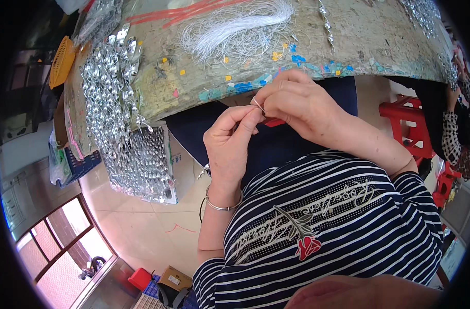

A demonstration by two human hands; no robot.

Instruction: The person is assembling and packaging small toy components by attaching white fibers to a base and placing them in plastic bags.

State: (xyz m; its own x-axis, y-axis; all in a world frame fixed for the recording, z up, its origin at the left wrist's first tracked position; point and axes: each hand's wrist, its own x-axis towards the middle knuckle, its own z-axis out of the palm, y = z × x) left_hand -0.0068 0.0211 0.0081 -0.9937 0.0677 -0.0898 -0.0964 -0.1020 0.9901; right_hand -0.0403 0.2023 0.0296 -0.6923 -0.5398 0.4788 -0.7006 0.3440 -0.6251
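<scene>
My left hand (229, 139) and my right hand (302, 103) meet over my lap, just off the table's near edge. Both are closed in a pinch, fingertips almost touching. A short length of thin white string (259, 106) runs between them; its ends are hidden by the fingers. Beside my left wrist a small twisted silver piece (205, 171) shows, and I cannot tell what it hangs from. A loose bundle of white string (235, 33) lies on the table beyond my hands. Farther right lies a single twisted silver strip (326, 26).
Many twisted silver strips (109, 92) hang over the left edge of the worn table (157, 87). Red strips (188, 13) lie at the back. Small coloured stickers dot the near edge. A yellow basket (61, 62) is at far left, a red stool (412, 123) at right, beside another person's sleeve (450, 136).
</scene>
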